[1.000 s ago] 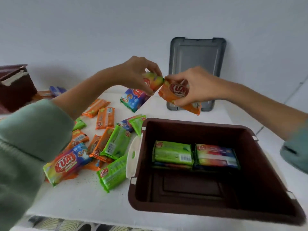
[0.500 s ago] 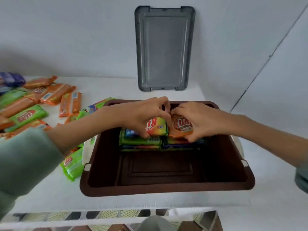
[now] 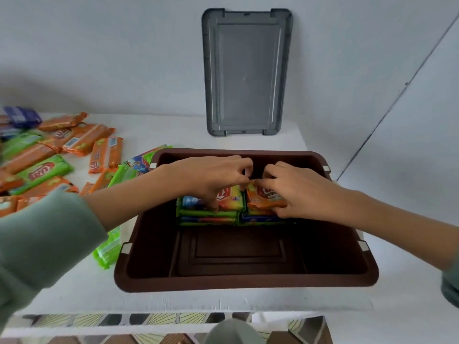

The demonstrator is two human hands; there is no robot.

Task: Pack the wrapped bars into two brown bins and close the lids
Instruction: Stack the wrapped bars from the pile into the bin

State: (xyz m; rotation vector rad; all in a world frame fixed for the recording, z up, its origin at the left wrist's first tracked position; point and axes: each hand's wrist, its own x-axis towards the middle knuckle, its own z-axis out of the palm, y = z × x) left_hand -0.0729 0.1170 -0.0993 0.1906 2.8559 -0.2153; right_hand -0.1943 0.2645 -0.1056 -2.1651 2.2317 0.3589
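An open brown bin (image 3: 246, 281) sits on the white table in front of me. Two stacks of wrapped bars lie against its far wall. My left hand (image 3: 211, 180) holds a multicoloured bar (image 3: 229, 199) on top of the left stack, fingers curled over it. My right hand (image 3: 295, 189) holds an orange bar (image 3: 260, 199) on top of the right stack. The two hands almost touch. Several loose orange, green and blue bars (image 3: 49, 157) lie scattered on the table to the left.
A grey lid (image 3: 246, 70) leans upright against the wall behind the bin. The near half of the bin floor is bare. The table's front edge (image 3: 188, 306) runs just below the bin, with patterned floor beneath.
Both hands came down from above the table into the bin, carrying one bar each, and now rest those bars on the two stacks. My view has shifted to the right.
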